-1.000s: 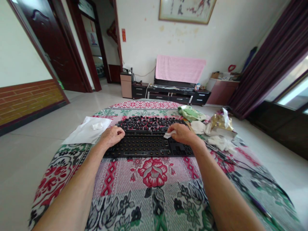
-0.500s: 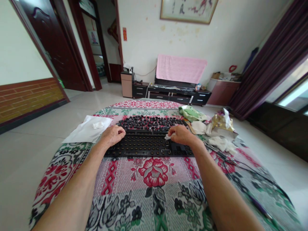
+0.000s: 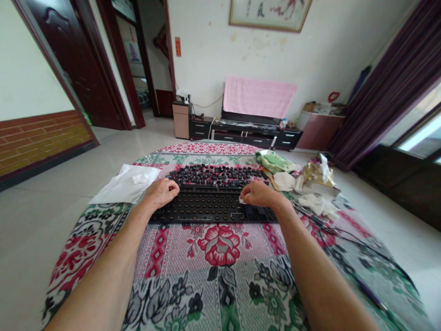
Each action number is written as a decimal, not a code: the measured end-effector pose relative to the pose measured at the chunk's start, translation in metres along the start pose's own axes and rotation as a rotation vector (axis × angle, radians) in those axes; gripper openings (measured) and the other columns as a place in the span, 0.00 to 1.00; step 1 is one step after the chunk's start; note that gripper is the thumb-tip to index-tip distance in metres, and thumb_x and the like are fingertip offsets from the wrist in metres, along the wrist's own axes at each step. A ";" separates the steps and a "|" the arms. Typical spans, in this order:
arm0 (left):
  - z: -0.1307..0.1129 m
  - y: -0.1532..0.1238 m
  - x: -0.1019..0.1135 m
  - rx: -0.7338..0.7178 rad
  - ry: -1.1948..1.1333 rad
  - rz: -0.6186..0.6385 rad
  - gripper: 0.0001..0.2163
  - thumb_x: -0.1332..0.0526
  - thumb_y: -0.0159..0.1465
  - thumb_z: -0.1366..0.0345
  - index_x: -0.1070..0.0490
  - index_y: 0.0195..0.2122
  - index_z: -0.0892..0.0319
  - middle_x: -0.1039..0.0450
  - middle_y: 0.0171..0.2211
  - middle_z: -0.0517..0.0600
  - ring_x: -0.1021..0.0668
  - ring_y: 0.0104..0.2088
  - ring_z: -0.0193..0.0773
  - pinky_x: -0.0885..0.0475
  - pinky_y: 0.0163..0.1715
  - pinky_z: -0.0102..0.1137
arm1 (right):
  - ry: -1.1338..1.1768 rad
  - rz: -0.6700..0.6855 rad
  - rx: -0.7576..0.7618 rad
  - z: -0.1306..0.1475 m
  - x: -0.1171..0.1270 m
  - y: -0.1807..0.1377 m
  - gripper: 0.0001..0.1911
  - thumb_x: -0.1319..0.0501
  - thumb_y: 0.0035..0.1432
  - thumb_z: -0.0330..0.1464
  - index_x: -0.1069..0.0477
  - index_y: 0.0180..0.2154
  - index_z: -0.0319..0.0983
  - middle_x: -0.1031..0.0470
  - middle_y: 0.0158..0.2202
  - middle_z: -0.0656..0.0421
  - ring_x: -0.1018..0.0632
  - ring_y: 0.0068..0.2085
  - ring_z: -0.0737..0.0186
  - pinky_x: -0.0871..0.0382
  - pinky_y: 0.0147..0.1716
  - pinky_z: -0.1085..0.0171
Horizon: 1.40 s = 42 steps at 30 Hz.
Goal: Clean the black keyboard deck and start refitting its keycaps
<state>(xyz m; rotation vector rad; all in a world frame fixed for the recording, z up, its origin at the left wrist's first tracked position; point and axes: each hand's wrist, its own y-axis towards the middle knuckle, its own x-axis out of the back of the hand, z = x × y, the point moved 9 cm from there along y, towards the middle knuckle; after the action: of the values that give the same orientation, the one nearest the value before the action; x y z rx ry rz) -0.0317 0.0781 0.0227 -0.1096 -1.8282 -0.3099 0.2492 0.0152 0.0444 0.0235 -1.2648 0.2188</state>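
Observation:
A black keyboard [image 3: 196,205] with its keycaps off lies on the flowered tablecloth, its rows of switches bare. My left hand [image 3: 161,193] is closed at the keyboard's upper left edge, thumb and forefinger against it; the inner fingers are hidden. Over the right part of the keyboard, my right hand [image 3: 257,194] pinches a small piece of white tissue [image 3: 241,201], which mostly disappears under the fingers. Just behind the keyboard, loose black keycaps [image 3: 220,174] are spread in a wide heap.
White paper [image 3: 119,186] with a crumpled tissue [image 3: 140,179] lies at left. On the right are a green packet [image 3: 274,161], a golden tissue pack [image 3: 319,177], used tissues [image 3: 319,203] and black cables [image 3: 358,243]. A purple-handled tool [image 3: 372,294] lies nearer the right edge.
My right hand has shifted slightly over the keyboard, and less of the tissue shows, now lower beneath the fingertips. My left hand stays in place.

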 end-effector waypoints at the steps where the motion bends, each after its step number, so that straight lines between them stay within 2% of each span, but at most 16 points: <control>1: 0.000 0.000 0.000 -0.001 0.004 0.001 0.11 0.46 0.55 0.60 0.25 0.30 0.53 0.28 0.31 0.47 0.27 0.31 0.35 0.35 0.33 0.27 | -0.020 0.004 -0.011 0.001 -0.001 0.000 0.12 0.44 0.43 0.27 0.22 0.26 0.36 0.26 0.21 0.59 0.28 0.25 0.66 0.39 0.24 0.71; 6: -0.001 0.000 0.000 -0.003 0.007 -0.002 0.11 0.47 0.55 0.60 0.25 0.30 0.53 0.28 0.32 0.47 0.27 0.31 0.36 0.35 0.33 0.27 | -0.108 0.053 -0.051 0.011 -0.008 -0.005 0.09 0.42 0.41 0.26 0.23 0.23 0.35 0.27 0.19 0.57 0.29 0.22 0.66 0.38 0.23 0.69; 10: -0.001 0.001 0.001 -0.006 -0.008 -0.003 0.12 0.47 0.54 0.60 0.24 0.30 0.53 0.28 0.32 0.47 0.26 0.32 0.37 0.35 0.33 0.28 | 0.121 0.277 -0.014 0.008 -0.017 -0.015 0.09 0.43 0.44 0.29 0.23 0.26 0.37 0.26 0.21 0.59 0.30 0.21 0.70 0.38 0.21 0.70; 11: -0.001 0.001 0.000 -0.007 -0.009 -0.001 0.12 0.47 0.54 0.60 0.25 0.30 0.53 0.28 0.32 0.47 0.26 0.32 0.37 0.35 0.33 0.28 | 0.204 0.279 0.032 0.008 -0.013 -0.016 0.10 0.44 0.45 0.30 0.24 0.28 0.38 0.25 0.23 0.60 0.30 0.21 0.71 0.37 0.21 0.71; 13: -0.001 0.001 -0.001 -0.016 -0.015 0.005 0.11 0.47 0.54 0.60 0.25 0.30 0.53 0.28 0.32 0.47 0.26 0.32 0.37 0.35 0.33 0.28 | 0.262 0.141 0.044 -0.002 0.005 -0.013 0.12 0.45 0.47 0.30 0.24 0.30 0.38 0.25 0.24 0.61 0.30 0.22 0.71 0.36 0.22 0.71; 15: 0.000 0.002 -0.002 -0.024 -0.025 0.011 0.11 0.47 0.54 0.60 0.25 0.30 0.53 0.28 0.32 0.47 0.26 0.32 0.37 0.35 0.33 0.28 | 0.223 -0.032 0.030 -0.012 0.020 -0.011 0.12 0.45 0.48 0.31 0.23 0.31 0.37 0.24 0.24 0.60 0.28 0.25 0.69 0.36 0.25 0.71; 17: 0.000 0.002 -0.003 -0.021 -0.029 0.010 0.11 0.47 0.54 0.60 0.25 0.30 0.53 0.28 0.32 0.47 0.26 0.32 0.37 0.36 0.33 0.27 | 0.169 -0.110 0.042 -0.014 0.020 -0.010 0.12 0.44 0.48 0.31 0.22 0.31 0.37 0.23 0.26 0.59 0.26 0.28 0.66 0.35 0.29 0.70; 22: 0.000 0.002 -0.001 -0.010 -0.016 0.006 0.12 0.47 0.54 0.59 0.25 0.30 0.53 0.28 0.33 0.47 0.26 0.32 0.37 0.36 0.33 0.27 | 0.023 -0.092 0.052 -0.001 -0.007 -0.006 0.14 0.44 0.45 0.27 0.22 0.33 0.36 0.21 0.29 0.55 0.24 0.31 0.62 0.34 0.32 0.69; 26: -0.002 0.001 -0.001 -0.022 -0.005 0.008 0.12 0.48 0.54 0.59 0.25 0.30 0.53 0.27 0.33 0.47 0.26 0.32 0.37 0.35 0.32 0.27 | -0.185 -0.098 0.065 0.019 -0.006 -0.015 0.14 0.45 0.43 0.24 0.22 0.29 0.34 0.22 0.27 0.51 0.24 0.31 0.60 0.35 0.32 0.67; 28: -0.002 0.001 0.000 -0.022 -0.001 0.000 0.12 0.48 0.55 0.59 0.25 0.30 0.53 0.27 0.33 0.47 0.26 0.32 0.37 0.35 0.32 0.27 | -0.158 0.024 0.058 0.021 -0.008 -0.021 0.12 0.44 0.42 0.25 0.22 0.27 0.34 0.23 0.25 0.53 0.25 0.28 0.62 0.36 0.28 0.68; 30: -0.002 0.001 0.000 -0.033 0.002 -0.011 0.12 0.48 0.54 0.60 0.25 0.30 0.53 0.27 0.33 0.47 0.26 0.32 0.37 0.35 0.32 0.28 | -0.035 0.257 0.090 0.021 -0.020 -0.029 0.10 0.42 0.43 0.29 0.22 0.27 0.36 0.25 0.23 0.58 0.28 0.24 0.67 0.39 0.24 0.69; 31: -0.003 0.002 0.000 -0.041 0.004 -0.018 0.12 0.48 0.54 0.60 0.25 0.30 0.53 0.27 0.32 0.47 0.26 0.32 0.37 0.35 0.32 0.28 | -0.006 0.279 0.093 0.018 -0.018 -0.030 0.10 0.43 0.44 0.30 0.23 0.27 0.37 0.26 0.22 0.59 0.30 0.23 0.69 0.40 0.23 0.70; 33: -0.003 0.002 0.000 -0.051 0.006 -0.025 0.12 0.48 0.54 0.60 0.25 0.29 0.54 0.27 0.32 0.48 0.26 0.32 0.38 0.35 0.32 0.28 | 0.027 0.235 0.092 0.013 -0.011 -0.028 0.11 0.44 0.45 0.32 0.24 0.26 0.37 0.29 0.21 0.61 0.33 0.22 0.71 0.42 0.22 0.70; 35: -0.002 0.003 -0.001 -0.051 0.005 -0.023 0.12 0.48 0.53 0.60 0.25 0.29 0.54 0.27 0.31 0.47 0.26 0.31 0.37 0.35 0.32 0.28 | 0.067 0.150 0.112 0.011 -0.006 -0.023 0.12 0.45 0.46 0.32 0.24 0.27 0.36 0.28 0.22 0.61 0.33 0.24 0.71 0.41 0.23 0.70; 37: -0.001 0.004 -0.002 -0.057 0.003 -0.025 0.12 0.48 0.53 0.59 0.25 0.28 0.54 0.27 0.30 0.47 0.26 0.31 0.37 0.36 0.32 0.28 | 0.107 0.127 0.159 0.014 -0.008 -0.019 0.12 0.45 0.46 0.32 0.24 0.29 0.36 0.27 0.25 0.60 0.31 0.26 0.70 0.40 0.26 0.71; 42: 0.001 0.005 -0.002 -0.069 -0.011 -0.045 0.12 0.48 0.53 0.58 0.25 0.28 0.53 0.27 0.30 0.47 0.26 0.30 0.38 0.36 0.32 0.28 | 0.128 0.347 0.198 0.022 -0.029 -0.023 0.09 0.43 0.45 0.33 0.25 0.25 0.37 0.30 0.21 0.62 0.33 0.23 0.71 0.41 0.24 0.70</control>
<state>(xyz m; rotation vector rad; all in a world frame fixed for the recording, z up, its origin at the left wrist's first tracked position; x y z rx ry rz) -0.0307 0.0829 0.0209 -0.1184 -1.8333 -0.4048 0.2244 -0.0149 0.0257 -0.0397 -1.1102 0.6356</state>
